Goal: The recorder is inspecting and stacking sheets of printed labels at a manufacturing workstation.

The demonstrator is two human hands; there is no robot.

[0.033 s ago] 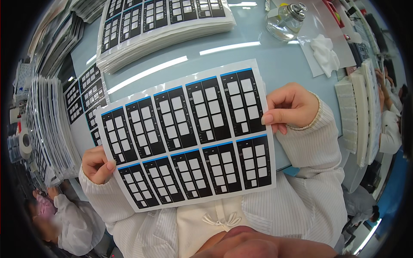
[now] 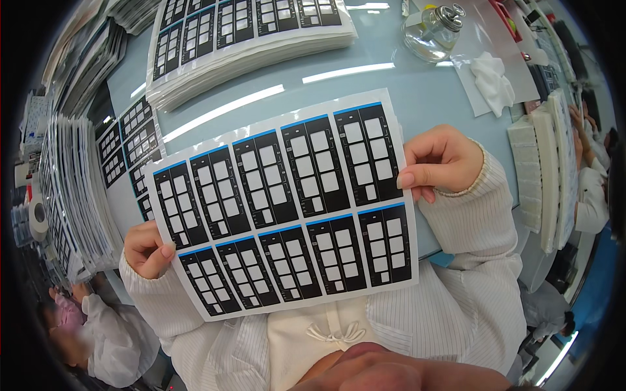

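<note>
Between my hands is a white printed sheet (image 2: 279,225), tilted up in front of my chest. It carries two rows of black rectangular panels with white squares and blue top edges. My left hand (image 2: 149,251) pinches the sheet's left edge, thumb on the printed face. At the right edge, my right hand (image 2: 443,163) grips it the same way, thumb in front; the fingers behind the sheet are partly hidden. Beyond it on the table lies a thick stack of similar sheets (image 2: 251,55). More sheets with the same print (image 2: 130,146) lie to the left, partly covered.
The pale glass-topped table (image 2: 365,81) reflects strip lights. A clear glass bottle (image 2: 430,36) with a metal top and a crumpled white cloth (image 2: 492,85) stand far right. White stacked blocks (image 2: 538,176) line the right edge. Piled sheets (image 2: 78,189) rise at left. Another person (image 2: 117,339) sits lower left.
</note>
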